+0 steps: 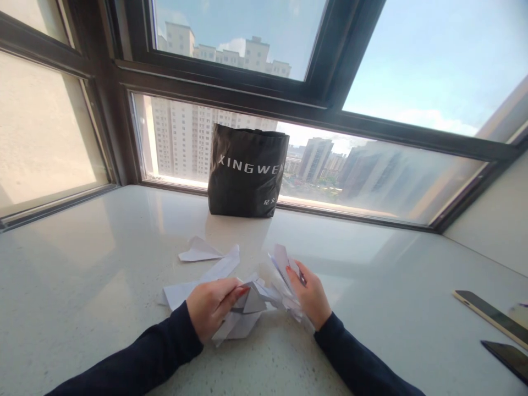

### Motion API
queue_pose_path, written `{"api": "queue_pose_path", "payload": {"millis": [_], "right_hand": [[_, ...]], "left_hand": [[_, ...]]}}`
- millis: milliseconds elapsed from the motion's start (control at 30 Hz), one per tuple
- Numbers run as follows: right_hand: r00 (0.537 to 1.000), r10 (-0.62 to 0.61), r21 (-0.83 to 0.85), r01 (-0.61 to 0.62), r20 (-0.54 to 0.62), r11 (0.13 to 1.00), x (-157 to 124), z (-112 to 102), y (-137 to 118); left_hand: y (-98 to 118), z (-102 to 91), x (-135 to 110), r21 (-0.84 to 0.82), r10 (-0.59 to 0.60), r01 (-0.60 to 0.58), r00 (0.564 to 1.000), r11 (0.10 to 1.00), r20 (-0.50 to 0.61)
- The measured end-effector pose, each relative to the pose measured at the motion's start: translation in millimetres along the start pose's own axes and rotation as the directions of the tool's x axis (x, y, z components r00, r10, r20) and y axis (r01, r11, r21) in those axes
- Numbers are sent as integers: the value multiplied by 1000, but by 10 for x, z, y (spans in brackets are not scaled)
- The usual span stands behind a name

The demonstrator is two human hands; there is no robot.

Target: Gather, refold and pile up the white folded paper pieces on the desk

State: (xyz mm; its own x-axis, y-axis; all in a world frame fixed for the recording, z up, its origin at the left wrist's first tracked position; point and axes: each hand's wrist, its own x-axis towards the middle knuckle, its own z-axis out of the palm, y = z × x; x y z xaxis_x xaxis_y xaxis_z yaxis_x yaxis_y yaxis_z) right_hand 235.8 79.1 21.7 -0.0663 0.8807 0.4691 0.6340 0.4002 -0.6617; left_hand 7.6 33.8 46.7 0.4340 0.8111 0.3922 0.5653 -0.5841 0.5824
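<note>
My left hand (215,308) is closed on a folded white paper (253,301), thumb on top, above other papers on the counter. In my right hand (310,293) is another folded white paper (281,259), pinched between thumb and fingers and tilted upward. Between the hands lies a loose heap of creased white papers (284,294); some are partly hidden by my fingers. Left of the heap are a long folded strip (225,265) and a pointed folded piece that looks like a paper plane (199,250). How many sheets each hand holds is unclear.
A black bag with white lettering (247,190) stands upright at the back of the white counter (103,286), against the window (313,165). Two phone-like devices, one light-edged (493,316) and one dark (507,356), lie at the far right.
</note>
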Motion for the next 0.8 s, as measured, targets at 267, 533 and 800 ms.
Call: {"api": "queue_pose_path", "payload": {"millis": [267, 533, 800], "right_hand": [[964, -161, 119, 138, 210, 983, -33, -48, -199], [866, -295, 14, 316, 405, 949, -97, -26, -271], [896, -203, -23, 230, 394, 973, -34, -67, -308]], "left_hand": [[-440, -312, 204, -421, -411, 368, 911, 829, -12], [-564, -301, 104, -533, -273, 395, 915, 748, 296], [-717, -494, 172, 254, -347, 352, 935, 901, -66]]}}
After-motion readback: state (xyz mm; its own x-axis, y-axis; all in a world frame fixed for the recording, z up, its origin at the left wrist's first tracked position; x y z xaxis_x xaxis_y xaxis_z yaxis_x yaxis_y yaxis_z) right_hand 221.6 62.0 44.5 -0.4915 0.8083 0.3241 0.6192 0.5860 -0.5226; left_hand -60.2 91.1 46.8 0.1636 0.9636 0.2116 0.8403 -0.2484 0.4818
